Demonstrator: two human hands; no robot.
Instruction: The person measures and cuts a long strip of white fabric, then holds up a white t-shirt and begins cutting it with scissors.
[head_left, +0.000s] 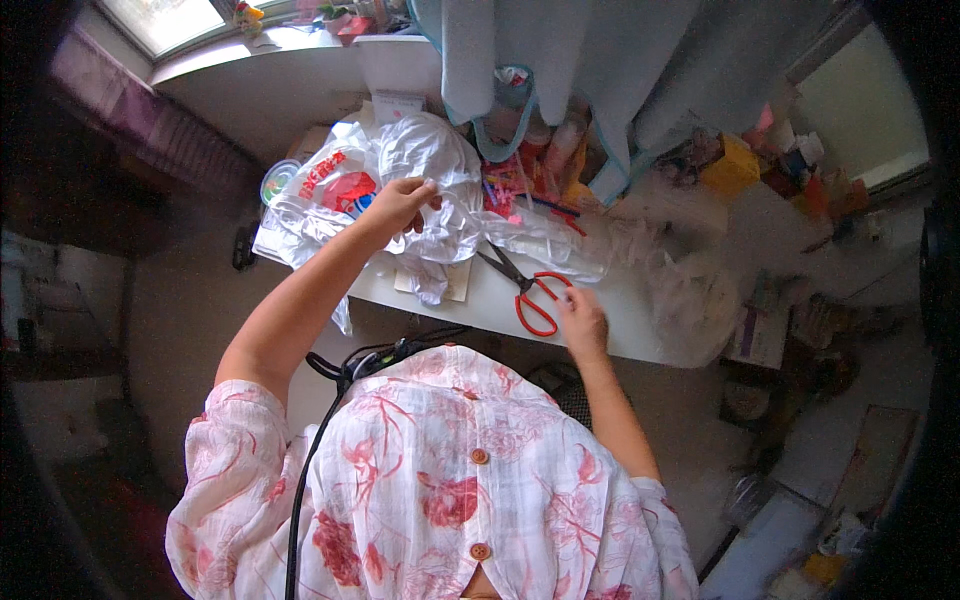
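Note:
My left hand (405, 206) is over a crumpled white plastic bag (431, 154), its fingers bent; whether they grip the plastic cannot be made out. Scissors with red handles (536, 319) lie partly spread on the white table (622, 330), blades pointing up and left. Beside their handles is my right hand (583, 319), blurred, with fingers curled; whether it touches a handle is unclear. A white plastic bag with red and blue print (330, 184) lies left of my left hand. Under the crumpled plastic sits a beige card or paper piece (457, 281).
A round clear lid or tub (280, 182) stands at the table's left end. Clear plastic packaging (547, 244) and pink and red items (502, 195) lie behind the scissors. A pale curtain (555, 52) hangs over the back. More clear plastic (694, 300) covers the right end.

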